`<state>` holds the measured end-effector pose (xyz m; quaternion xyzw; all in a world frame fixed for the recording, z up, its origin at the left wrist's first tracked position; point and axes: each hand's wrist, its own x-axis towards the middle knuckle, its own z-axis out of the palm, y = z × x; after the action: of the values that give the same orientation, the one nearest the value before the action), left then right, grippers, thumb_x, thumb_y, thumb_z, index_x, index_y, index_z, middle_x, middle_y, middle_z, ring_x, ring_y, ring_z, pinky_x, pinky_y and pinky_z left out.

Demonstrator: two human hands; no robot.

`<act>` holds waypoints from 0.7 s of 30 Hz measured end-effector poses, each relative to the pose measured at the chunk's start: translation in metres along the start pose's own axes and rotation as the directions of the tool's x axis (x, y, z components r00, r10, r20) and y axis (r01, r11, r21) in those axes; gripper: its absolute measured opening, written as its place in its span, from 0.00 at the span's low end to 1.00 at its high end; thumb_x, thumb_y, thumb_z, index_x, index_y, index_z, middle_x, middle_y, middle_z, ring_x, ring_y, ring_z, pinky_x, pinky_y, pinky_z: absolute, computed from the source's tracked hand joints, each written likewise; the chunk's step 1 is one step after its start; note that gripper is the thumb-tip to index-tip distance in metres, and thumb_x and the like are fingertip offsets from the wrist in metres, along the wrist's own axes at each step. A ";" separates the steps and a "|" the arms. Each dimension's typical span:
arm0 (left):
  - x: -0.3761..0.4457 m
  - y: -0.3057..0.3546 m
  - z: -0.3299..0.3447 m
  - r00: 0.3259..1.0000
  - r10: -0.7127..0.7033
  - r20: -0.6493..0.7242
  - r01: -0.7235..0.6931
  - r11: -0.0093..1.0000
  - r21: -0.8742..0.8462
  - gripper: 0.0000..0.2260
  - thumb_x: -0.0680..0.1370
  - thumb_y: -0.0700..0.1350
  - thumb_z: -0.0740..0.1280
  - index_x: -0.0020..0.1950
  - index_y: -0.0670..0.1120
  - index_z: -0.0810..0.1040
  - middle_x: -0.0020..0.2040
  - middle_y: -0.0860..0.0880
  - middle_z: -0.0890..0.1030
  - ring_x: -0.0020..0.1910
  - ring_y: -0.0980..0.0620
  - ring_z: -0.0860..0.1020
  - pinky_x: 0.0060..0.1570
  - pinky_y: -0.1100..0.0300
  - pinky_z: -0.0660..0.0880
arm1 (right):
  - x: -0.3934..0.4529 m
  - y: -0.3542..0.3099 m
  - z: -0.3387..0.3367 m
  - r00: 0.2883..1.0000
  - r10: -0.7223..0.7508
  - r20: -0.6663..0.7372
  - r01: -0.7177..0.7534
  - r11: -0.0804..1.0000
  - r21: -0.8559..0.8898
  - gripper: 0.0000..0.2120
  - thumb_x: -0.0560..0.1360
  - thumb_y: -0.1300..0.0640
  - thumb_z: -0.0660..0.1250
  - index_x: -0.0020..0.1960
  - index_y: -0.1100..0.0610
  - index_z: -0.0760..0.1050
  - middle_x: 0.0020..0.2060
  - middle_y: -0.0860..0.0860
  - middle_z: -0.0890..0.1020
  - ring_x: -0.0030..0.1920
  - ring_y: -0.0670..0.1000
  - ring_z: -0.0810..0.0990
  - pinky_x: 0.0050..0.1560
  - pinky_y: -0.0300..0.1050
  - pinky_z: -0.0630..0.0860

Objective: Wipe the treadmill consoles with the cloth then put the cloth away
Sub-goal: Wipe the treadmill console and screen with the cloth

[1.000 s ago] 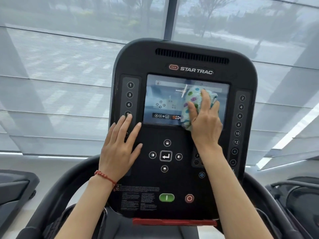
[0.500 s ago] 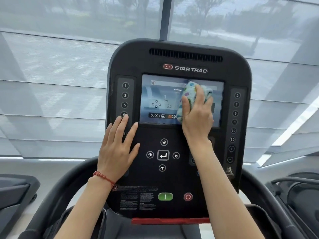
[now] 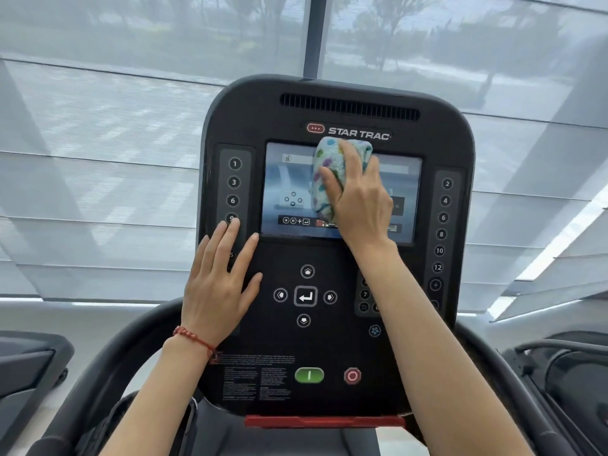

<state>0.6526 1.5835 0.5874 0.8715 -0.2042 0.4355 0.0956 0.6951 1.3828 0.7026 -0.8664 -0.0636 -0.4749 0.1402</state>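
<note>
A bunched cloth, pale with coloured dots, is pressed against the upper middle of the screen of the treadmill console; its top edge overlaps the screen's upper border, just below the STAR TRAC lettering. The cloth is gripped by the right hand, whose fingers are curled over it while the thumb is laid along its left side. The left hand is laid flat and open on the console's left side, nothing being held; its straight fingertips reach the lowest visible button of the left number column, marked 9. A red beaded bracelet is worn on the left wrist. A green button and a red button are seen low on the console, above a red bar along its bottom edge.
</note>
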 end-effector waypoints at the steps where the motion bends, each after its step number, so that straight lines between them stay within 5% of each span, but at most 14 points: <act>1: 0.000 0.000 0.000 1.000 -0.001 -0.001 0.001 1.000 -0.002 0.21 0.78 0.49 0.59 0.70 0.41 0.68 0.71 0.37 0.66 0.71 0.39 0.63 0.68 0.43 0.62 | -0.001 0.010 -0.004 1.000 0.018 -0.005 -0.018 1.000 -0.008 0.27 0.78 0.41 0.49 0.62 0.60 0.73 0.40 0.61 0.76 0.29 0.55 0.77 0.24 0.38 0.64; 10: 0.000 0.000 -0.001 1.000 0.001 0.007 -0.001 1.000 0.026 0.22 0.79 0.49 0.59 0.71 0.43 0.66 0.71 0.37 0.65 0.71 0.40 0.63 0.68 0.43 0.62 | -0.012 0.072 -0.038 0.970 0.242 -0.027 -0.244 0.962 -0.123 0.27 0.77 0.42 0.53 0.68 0.59 0.67 0.50 0.64 0.74 0.40 0.62 0.77 0.36 0.44 0.65; 21: 0.000 0.003 -0.002 0.999 -0.016 0.028 0.015 0.999 0.043 0.22 0.78 0.48 0.59 0.70 0.42 0.67 0.71 0.37 0.65 0.71 0.40 0.62 0.68 0.43 0.62 | -0.026 0.037 -0.029 0.932 0.362 -0.008 -0.362 0.932 -0.006 0.23 0.79 0.46 0.55 0.69 0.59 0.65 0.56 0.64 0.74 0.48 0.64 0.78 0.43 0.54 0.75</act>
<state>0.6496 1.5819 0.5888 0.8811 -0.1894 0.4264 0.0776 0.6664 1.3389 0.6884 -0.8622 0.0990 -0.4443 0.2224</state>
